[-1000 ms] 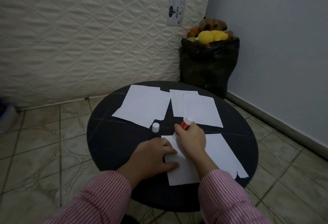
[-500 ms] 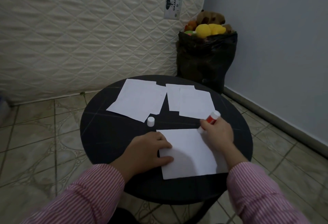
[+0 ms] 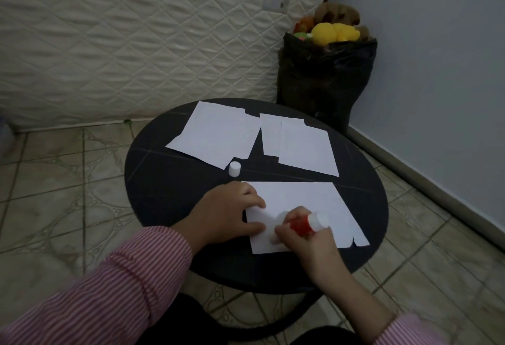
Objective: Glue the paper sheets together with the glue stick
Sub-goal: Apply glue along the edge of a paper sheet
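Note:
A white paper sheet (image 3: pixel 303 199) lies on the near half of the round black table (image 3: pixel 169 188). My left hand (image 3: pixel 226 213) presses flat on the sheet's left edge. My right hand (image 3: pixel 308 240) is closed around a red and white glue stick (image 3: pixel 307 224), whose lower end rests on the sheet near its lower left part. The stick is tilted, white end up and to the right. The glue stick's white cap (image 3: pixel 234 168) stands alone on the table behind my left hand. Further back lie more white sheets, one group at the left (image 3: pixel 218 134) and one at the right (image 3: pixel 303 145).
A quilted white mattress (image 3: pixel 136 38) leans against the wall behind the table. A black bag (image 3: pixel 322 82) filled with plush toys stands in the corner at the back right. Tiled floor surrounds the table, and a grey wall runs along the right.
My right hand has carried the glue stick from the sheet's upper right corner down and left to its lower left part. My left hand stays on the sheet's left edge.

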